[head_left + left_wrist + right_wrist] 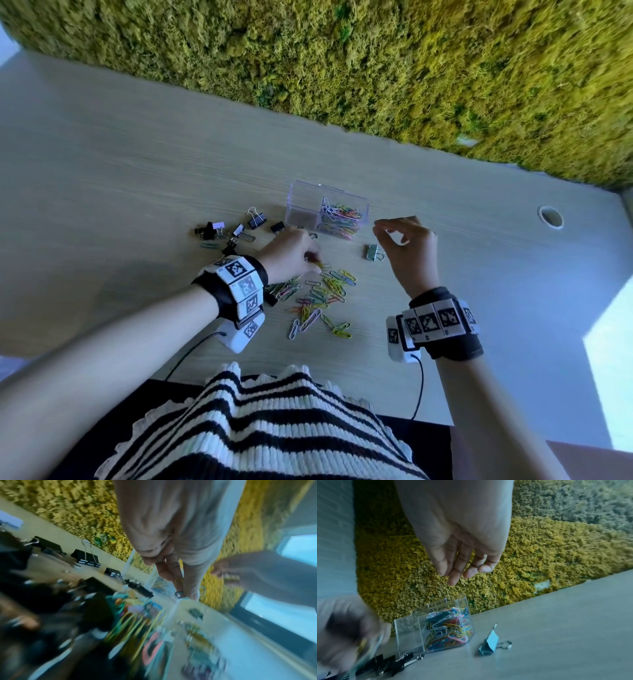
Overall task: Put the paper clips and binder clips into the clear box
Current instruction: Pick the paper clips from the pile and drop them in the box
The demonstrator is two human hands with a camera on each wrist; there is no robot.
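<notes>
The clear box (301, 209) stands mid-table; its right compartment holds many coloured paper clips (342, 217), its left one looks empty. A loose pile of paper clips (322, 294) lies in front of it. My left hand (313, 262) hovers over the pile's far edge and pinches a few paper clips; a blue one (179, 595) shows between its fingertips. Black binder clips (239, 228) lie left of the box, and a light blue binder clip (374, 252) to its right. My right hand (383, 229) hangs above that clip, fingers relaxed and empty (462, 573).
A moss wall (376, 68) runs along the table's far edge. A round cable hole (550, 216) sits in the tabletop (137, 171) at far right. The left wrist view is motion-blurred. Cables trail from both wrist cameras toward the near edge.
</notes>
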